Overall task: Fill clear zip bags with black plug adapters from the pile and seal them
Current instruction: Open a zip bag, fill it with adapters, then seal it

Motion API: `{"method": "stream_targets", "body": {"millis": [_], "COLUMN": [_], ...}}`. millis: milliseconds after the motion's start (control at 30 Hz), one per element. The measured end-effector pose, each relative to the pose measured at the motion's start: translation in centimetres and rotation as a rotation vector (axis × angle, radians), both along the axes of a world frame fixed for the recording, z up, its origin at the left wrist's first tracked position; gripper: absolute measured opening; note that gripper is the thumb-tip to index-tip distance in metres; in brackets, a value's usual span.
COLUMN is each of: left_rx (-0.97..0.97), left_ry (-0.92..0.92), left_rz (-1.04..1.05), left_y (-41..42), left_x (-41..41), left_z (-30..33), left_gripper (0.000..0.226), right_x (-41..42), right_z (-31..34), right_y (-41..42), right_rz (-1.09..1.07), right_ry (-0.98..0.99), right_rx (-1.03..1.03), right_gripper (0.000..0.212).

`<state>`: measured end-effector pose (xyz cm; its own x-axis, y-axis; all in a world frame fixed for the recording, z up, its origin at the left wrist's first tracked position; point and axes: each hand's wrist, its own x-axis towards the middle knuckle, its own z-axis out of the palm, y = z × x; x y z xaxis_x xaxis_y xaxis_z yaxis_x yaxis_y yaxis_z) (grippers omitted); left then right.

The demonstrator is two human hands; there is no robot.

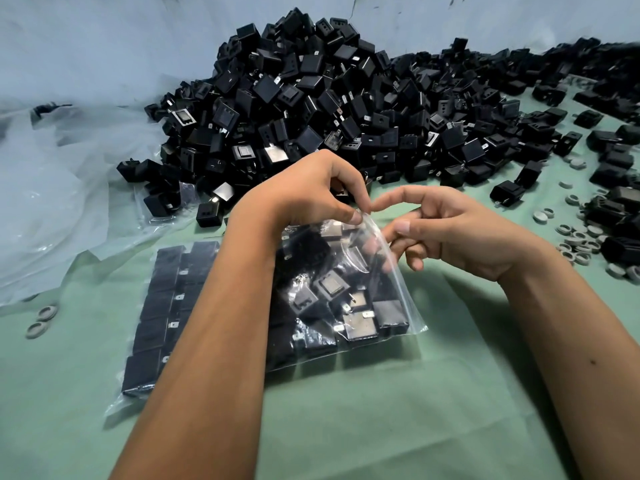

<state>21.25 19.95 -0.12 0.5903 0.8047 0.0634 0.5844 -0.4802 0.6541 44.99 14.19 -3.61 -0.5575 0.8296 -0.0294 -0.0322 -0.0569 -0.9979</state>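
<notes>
— So, any writing on the zip bag (346, 299)?
— None readable. It lies on the table (381, 427), mouth toward the pile (329, 109); left hand (311, 192) pinches its top corner, right hand (460, 233) fingers loosely curled

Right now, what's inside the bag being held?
The zip bag holds loose black plug adapters. The left hand pinches its top edge; the forearm hides the bag's left part.
</notes>
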Motion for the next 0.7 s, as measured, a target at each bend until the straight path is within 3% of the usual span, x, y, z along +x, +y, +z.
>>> {"method": "stream_targets", "body": {"millis": [167,367,567,700], "left_rx": [-0.024,0.008,0.082,0.107], "left_ry": [-0.022,-0.031,-0.005,0.106], "left_rz": [0.003,0.053,0.370,0.518], "left_y": [-0.3,-0.6,0.2,0.3], "left_x": [0.5,0.4,-1.8,-2.9], "left_z": [0.0,0.5,0.2,-0.3], "left_gripper": [0.020,0.015,0.016,0.016], "right_x": [-0.4,-0.4,-0.8,-1.1], "right_z": [0.2,0.5,0.1,-0.3], "right_y": [-0.5,-0.2,-0.5,0.3], "right_rz": [0.093,-0.064,0.002,-0.195], "right_ry": [0.037,-0.046,-0.093,-0.124], "right_rx": [-0.015,0.009,0.004,0.022], "right_gripper": [0.058,0.045,0.042,0.030]}}
